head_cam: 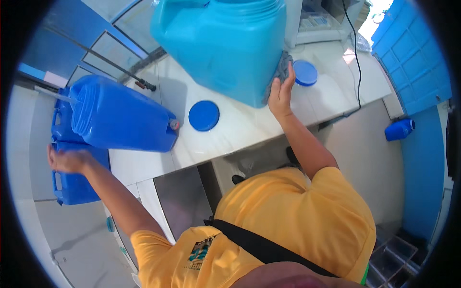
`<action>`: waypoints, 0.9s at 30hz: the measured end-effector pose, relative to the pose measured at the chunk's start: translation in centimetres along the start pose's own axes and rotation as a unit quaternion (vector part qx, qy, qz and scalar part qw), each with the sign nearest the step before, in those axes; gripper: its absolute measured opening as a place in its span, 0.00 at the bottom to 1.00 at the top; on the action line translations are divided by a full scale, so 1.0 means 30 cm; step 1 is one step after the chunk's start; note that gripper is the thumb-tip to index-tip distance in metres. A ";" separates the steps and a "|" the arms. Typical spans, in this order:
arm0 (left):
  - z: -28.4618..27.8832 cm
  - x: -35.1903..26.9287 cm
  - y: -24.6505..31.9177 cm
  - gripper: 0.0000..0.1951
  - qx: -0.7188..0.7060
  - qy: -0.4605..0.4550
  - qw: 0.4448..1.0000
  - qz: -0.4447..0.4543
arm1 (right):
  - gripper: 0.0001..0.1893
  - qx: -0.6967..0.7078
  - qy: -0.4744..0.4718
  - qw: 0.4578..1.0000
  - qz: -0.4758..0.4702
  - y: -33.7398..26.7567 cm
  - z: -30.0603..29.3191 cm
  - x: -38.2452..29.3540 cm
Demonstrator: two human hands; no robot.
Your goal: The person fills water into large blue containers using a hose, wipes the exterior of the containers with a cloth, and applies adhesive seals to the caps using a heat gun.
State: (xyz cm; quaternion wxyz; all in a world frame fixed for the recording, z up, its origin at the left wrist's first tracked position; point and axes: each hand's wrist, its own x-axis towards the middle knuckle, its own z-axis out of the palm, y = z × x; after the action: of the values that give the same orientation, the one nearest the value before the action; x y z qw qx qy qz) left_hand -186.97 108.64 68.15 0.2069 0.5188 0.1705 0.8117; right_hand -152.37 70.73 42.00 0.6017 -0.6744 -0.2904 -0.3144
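My right hand (281, 94) presses a grey cloth (279, 75) against the right side of a large turquoise plastic jug (223, 54) that stands on the white tiled counter (234, 133). Off to the left, my left hand (68, 160) is raised and slightly blurred, holding nothing, its fingers loosely bent. It is near a blue plastic jug (126, 115) with a wide threaded neck and a small spout low on its side. A stream of clear liquid or a clear tube meets the blue jug's neck. One blue round lid (204, 115) lies between the jugs, another blue lid (305, 73) right of the cloth.
More blue jugs (77, 183) stand at the far left, beyond the counter's end. A thin black rod (122, 68) reaches over the back edge. A black cable (357, 61) crosses the counter at right, near a white appliance (320, 28). A small blue container (399, 129) is by the blue wall.
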 end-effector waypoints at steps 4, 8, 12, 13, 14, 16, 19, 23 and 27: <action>0.251 -0.186 0.265 0.14 -0.086 -0.161 0.980 0.085 | 0.29 0.101 -0.043 0.992 -0.062 -0.005 -0.017 0.314; 0.727 -0.464 0.328 0.26 0.195 -0.450 0.813 0.314 | 0.28 0.148 -0.083 0.970 -0.174 0.018 -0.024 0.474; 1.013 -0.588 0.287 0.23 0.265 -0.510 0.696 0.432 | 0.29 0.204 -0.089 0.954 -0.201 0.061 -0.089 0.352; 1.034 -0.588 0.271 0.23 0.278 -0.505 0.694 0.431 | 0.28 0.207 -0.122 0.954 -0.180 0.065 -0.103 0.338; 1.048 -0.595 0.255 0.21 0.277 -0.525 0.715 0.370 | 0.27 0.228 -0.117 0.952 -0.166 0.067 -0.110 0.353; 1.050 -0.595 0.220 0.16 0.267 -0.561 0.745 0.243 | 0.25 0.242 -0.130 0.948 -0.162 0.066 -0.086 0.455; 1.032 -0.611 0.170 0.10 0.236 -0.595 0.768 0.025 | 0.19 0.312 -0.165 0.926 -0.131 0.056 0.038 0.715; 1.030 -0.621 0.126 0.07 0.179 -0.605 0.775 0.046 | 0.22 0.439 -0.432 0.739 0.274 0.145 0.197 0.813; 1.035 -0.609 0.101 0.09 0.206 -0.573 0.793 -0.008 | 0.22 0.428 -0.381 0.686 0.448 0.232 0.118 0.586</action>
State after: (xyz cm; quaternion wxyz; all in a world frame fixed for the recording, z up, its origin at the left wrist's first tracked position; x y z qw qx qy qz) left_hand -152.23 98.60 68.06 0.1614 0.9180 0.1876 0.3099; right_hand -135.61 73.73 50.93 0.7321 -0.4551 -0.2607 0.4347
